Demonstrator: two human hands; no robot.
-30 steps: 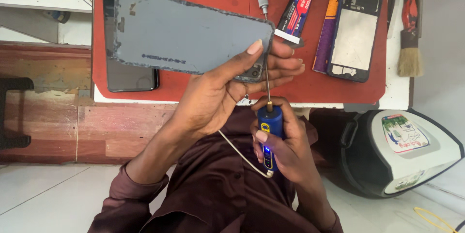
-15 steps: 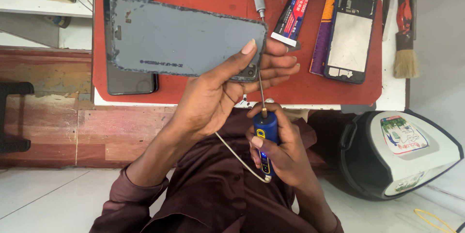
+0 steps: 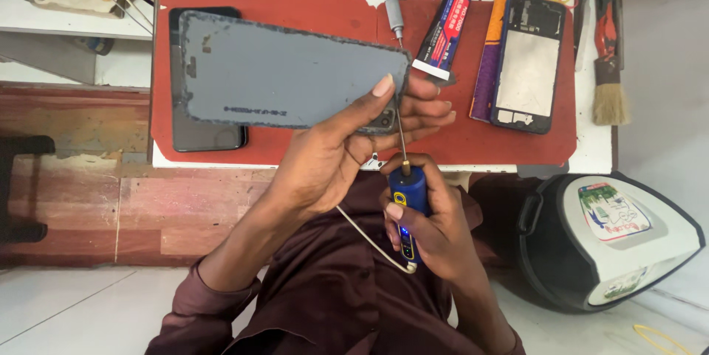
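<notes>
Left hand grips the grey phone back cover by its right end, thumb on top; right hand is closed round a blue powered tool whose thin tip meets the cover's rough, residue-lined edge.

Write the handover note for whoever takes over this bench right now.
Left hand: grips the grey phone back cover by its right end, held above the red mat.
Right hand: closed on the blue corded tool, thin tip up at the cover's right edge.
Done: cover is off the phone frame, which lies on the mat at right.
Left: dark residue along the cover's edges.
</notes>
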